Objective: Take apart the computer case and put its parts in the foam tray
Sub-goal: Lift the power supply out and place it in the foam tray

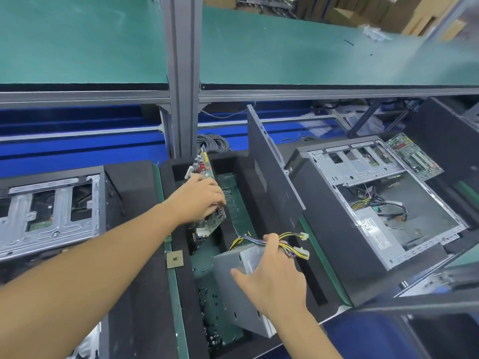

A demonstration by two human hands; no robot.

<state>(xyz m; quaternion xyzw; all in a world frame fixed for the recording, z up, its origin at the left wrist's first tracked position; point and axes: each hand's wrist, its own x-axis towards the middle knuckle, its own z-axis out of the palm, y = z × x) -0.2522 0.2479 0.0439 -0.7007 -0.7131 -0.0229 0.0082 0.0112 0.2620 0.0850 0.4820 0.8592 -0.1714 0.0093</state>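
Black foam tray (185,307), left hand (199,200) gripping tilted motherboard (204,167), right hand (274,275) holding power supply cables (246,240)

matt black foam tray (145,294), bare grey metal power supply (230,286), green circuit board (207,200)

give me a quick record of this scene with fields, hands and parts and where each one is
left hand: grips circuit board, which stands on edge in a slot of the foam tray
right hand: holds power supply with its cable bundle, tilted over the tray
processor chip: lying flat on the tray's left rim
side panel: upright at the tray's right side
computer case: open, right of the tray, wires and a power unit inside
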